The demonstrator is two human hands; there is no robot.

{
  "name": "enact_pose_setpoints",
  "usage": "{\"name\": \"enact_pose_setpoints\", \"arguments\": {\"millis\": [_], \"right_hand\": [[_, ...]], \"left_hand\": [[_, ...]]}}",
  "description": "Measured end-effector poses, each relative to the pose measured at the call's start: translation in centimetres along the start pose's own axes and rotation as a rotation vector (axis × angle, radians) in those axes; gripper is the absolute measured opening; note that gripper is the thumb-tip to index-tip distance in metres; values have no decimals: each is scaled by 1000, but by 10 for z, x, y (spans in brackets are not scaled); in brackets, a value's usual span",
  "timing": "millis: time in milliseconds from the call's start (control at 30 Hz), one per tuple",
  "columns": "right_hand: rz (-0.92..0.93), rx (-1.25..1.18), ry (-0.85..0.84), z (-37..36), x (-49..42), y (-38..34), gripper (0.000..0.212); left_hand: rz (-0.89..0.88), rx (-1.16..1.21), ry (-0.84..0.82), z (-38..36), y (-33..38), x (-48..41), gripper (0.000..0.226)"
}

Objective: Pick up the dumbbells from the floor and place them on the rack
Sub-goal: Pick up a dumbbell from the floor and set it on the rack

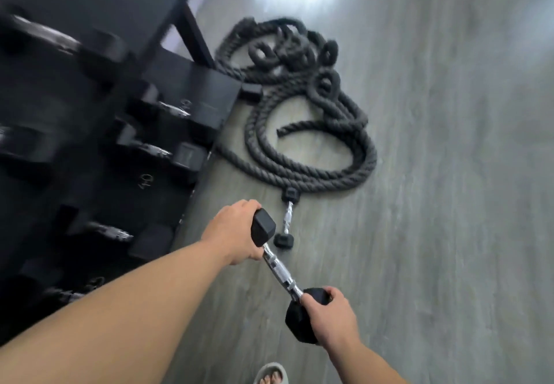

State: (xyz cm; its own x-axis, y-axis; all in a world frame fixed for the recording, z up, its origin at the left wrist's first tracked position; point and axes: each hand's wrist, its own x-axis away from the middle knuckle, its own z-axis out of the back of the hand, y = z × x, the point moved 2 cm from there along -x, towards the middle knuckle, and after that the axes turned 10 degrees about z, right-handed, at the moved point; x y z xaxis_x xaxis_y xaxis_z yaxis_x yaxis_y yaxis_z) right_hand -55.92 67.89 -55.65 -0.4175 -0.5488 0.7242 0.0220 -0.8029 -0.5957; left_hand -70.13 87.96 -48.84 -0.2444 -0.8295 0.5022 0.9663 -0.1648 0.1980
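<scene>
Holding a dumbbell (278,272) in the air above the floor (449,203), the person grips it by its two rubber heads and not by the bar: the left hand (232,232) wraps the far head, with the fingers curled over its top and pressed together, and the right hand (331,314) clamps the near head, fingers bent around its upper edge. The chrome bar between the hands is bare, and its knurled middle is, I think, the better place to take hold, because the smooth hexagonal heads can slip from the palm. This dumbbell looks small and stiff, probably light enough for one hand, but still hard and heavy enough to hurt the foot (271,374) in an open sandal just below it. A second dumbbell (286,218) lies on the floor just beyond the left hand, one head touching the coiled rope (302,131); it must also be lifted. At the left stands the rack (209,98), blurred, with several dumbbells on its shelves and some free places. Lowering the heads gently into the shelf seems wise, so that the fingers are not pinched under them.
</scene>
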Motion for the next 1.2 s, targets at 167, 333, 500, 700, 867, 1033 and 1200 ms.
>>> {"name": "enact_pose_setpoints", "arguments": {"millis": [167, 333, 500, 700, 867, 1033, 1200], "right_hand": [[141, 12, -48, 7, 74, -127, 31], [294, 33, -97, 5, 163, -239, 24], [407, 91, -190, -15, 256, -309, 50], [464, 104, -400, -60, 345, -340, 58], [507, 144, -560, -102, 413, -346, 50], [539, 237, -675, -143, 466, -335, 52], [511, 299, -709, -184, 478, -321, 57]], "left_hand": [[30, -23, 151, 156, -18, 57, 88], [77, 41, 301, 292, -48, 141, 83], [173, 65, 396, 385, -88, 236, 79], [330, 7, 487, 436, -145, 346, 89], [507, 37, 533, 447, -197, 434, 92], [659, 72, 535, 440, -238, 507, 69], [714, 70, 514, 421, -282, 522, 94]]}}
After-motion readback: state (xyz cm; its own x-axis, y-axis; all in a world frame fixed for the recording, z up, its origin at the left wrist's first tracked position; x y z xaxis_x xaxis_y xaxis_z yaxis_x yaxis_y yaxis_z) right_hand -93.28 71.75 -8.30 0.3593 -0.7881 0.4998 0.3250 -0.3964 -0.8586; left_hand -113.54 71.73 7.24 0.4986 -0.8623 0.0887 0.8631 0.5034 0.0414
